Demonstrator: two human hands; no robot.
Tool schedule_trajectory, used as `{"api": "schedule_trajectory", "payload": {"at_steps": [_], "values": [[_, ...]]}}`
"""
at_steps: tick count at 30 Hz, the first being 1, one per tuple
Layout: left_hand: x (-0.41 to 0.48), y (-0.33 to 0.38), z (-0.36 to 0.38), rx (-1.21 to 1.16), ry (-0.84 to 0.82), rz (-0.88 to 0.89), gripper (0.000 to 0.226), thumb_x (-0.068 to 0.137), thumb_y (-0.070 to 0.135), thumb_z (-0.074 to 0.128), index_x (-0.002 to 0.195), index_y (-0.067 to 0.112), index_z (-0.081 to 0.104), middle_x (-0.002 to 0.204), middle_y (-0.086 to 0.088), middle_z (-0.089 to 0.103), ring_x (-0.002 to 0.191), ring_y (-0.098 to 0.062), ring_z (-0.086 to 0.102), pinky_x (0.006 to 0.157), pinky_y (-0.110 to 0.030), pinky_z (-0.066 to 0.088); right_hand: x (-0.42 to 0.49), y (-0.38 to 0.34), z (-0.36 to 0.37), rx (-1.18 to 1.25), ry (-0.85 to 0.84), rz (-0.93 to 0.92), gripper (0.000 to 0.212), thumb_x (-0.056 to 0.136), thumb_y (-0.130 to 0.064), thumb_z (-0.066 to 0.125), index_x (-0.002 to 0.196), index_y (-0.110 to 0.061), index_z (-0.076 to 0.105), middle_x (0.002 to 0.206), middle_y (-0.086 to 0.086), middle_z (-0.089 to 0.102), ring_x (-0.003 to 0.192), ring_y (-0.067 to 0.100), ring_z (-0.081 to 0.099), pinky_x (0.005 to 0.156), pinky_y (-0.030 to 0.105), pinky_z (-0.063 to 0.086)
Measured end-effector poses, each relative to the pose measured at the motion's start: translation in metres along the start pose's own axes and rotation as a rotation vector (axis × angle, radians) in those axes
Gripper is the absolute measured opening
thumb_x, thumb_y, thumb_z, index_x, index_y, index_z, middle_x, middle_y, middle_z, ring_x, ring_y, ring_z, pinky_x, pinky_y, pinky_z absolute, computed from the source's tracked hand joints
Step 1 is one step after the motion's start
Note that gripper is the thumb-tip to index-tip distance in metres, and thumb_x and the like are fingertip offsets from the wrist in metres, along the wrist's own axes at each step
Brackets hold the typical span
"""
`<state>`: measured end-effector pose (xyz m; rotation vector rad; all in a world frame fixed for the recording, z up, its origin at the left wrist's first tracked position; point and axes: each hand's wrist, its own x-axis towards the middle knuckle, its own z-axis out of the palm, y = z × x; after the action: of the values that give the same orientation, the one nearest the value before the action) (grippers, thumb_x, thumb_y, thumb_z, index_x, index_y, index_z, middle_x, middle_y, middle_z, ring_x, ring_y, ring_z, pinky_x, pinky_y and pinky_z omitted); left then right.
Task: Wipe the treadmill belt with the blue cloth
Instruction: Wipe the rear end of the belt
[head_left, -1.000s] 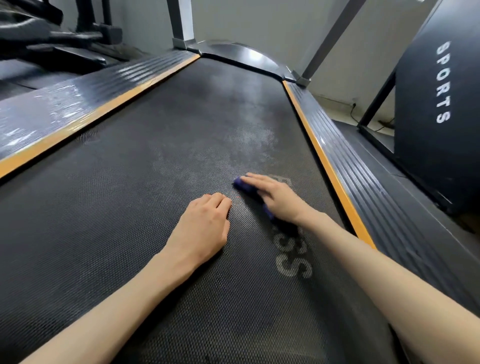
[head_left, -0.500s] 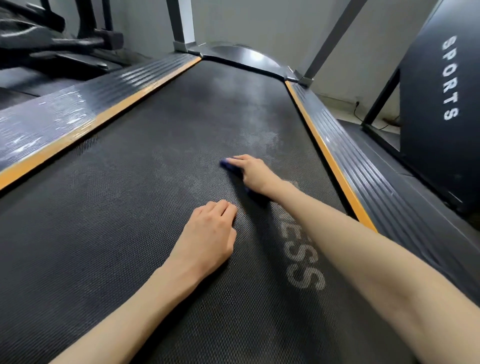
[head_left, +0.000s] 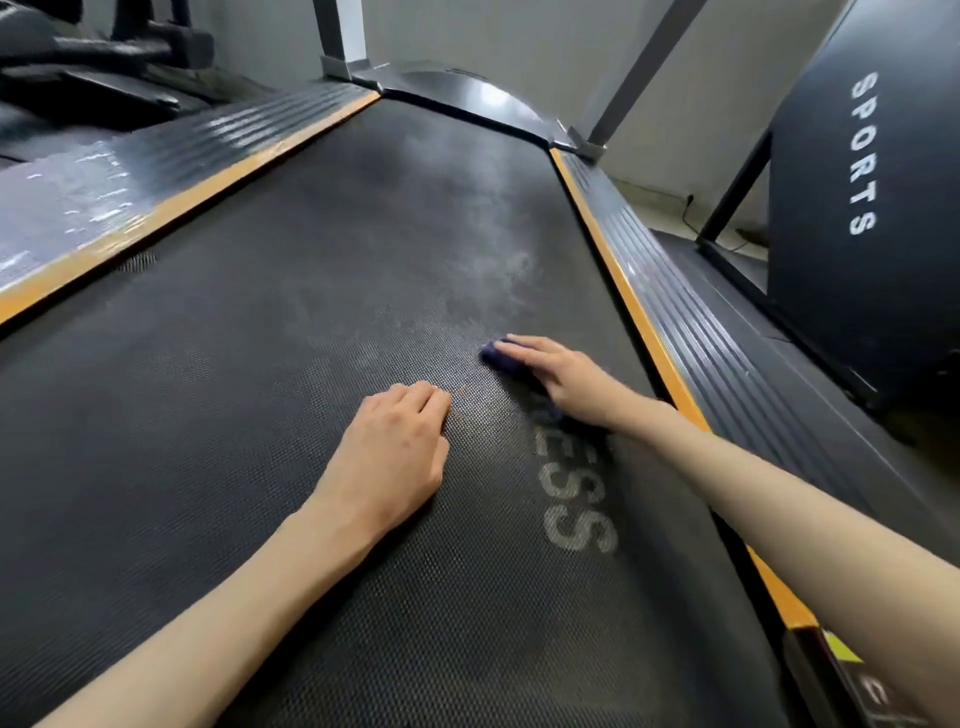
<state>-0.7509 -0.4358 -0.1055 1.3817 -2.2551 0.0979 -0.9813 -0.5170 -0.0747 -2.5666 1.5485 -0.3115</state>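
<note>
Left side rail (head_left: 156, 171) with orange edging, then wide treadmill belt (head_left: 249, 415) stretching ahead; left hand (head_left: 387, 452) resting knuckles-up near mid-belt, fingers loosely bent, holding nothing. Blue cloth (head_left: 493, 356) on belt right of centre, pressed flat under straight fingers of right hand (head_left: 566, 379), near orange-edged right side rail (head_left: 727, 364). Versus half a second ago: cloth and right hand drawn back and rightward over belt lettering; left hand unmoved.
</note>
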Motion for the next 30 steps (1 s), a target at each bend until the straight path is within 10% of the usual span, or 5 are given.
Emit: {"api": "schedule_trajectory", "payload": {"at_steps": [4,16,24,30], "values": [[0.0,-0.002,0.002,-0.007,-0.019,-0.008,0.034,0.075,0.025,0.031,0.087,0.011,0.06,0.084,-0.002,0.061,0.075,-0.024,0.059,0.068,-0.035,0.049,0.014,0.063,-0.014,-0.053,0.057,0.467,0.065,0.087,0.007,0.046,0.146,-0.018,0.03,0.151,0.011,0.027,0.137,0.028,0.03,0.108,0.025,0.021],[0.001,0.001,-0.002,-0.016,-0.014,0.007,0.041,0.076,0.026,0.029,0.09,0.005,0.061,0.085,-0.011,0.062,0.074,-0.032,0.06,0.064,-0.039,0.05,-0.161,-0.026,-0.011,0.188,-0.075,-0.065,0.056,0.09,0.006,0.037,0.139,-0.021,0.044,0.146,-0.008,0.037,0.137,0.007,0.029,0.113,0.018,0.019],[-0.002,0.0,-0.001,-0.046,0.001,-0.001,0.048,0.08,0.025,0.028,0.105,0.0,0.061,0.102,-0.017,0.063,0.087,-0.037,0.059,0.08,-0.045,0.049,-0.046,0.047,-0.012,0.038,0.063,0.513,0.063,0.088,0.007,0.037,0.146,-0.018,0.031,0.15,0.006,0.027,0.136,0.027,0.03,0.112,0.031,0.025],[-0.005,0.001,-0.002,-0.067,-0.012,-0.006,0.041,0.079,0.018,0.037,0.106,-0.001,0.06,0.105,-0.019,0.062,0.09,-0.038,0.059,0.084,-0.046,0.048,-0.125,-0.032,-0.006,0.029,-0.021,0.279,0.068,0.086,0.009,0.037,0.147,-0.022,0.028,0.153,-0.001,0.024,0.139,0.02,0.026,0.113,0.025,0.021]]}}
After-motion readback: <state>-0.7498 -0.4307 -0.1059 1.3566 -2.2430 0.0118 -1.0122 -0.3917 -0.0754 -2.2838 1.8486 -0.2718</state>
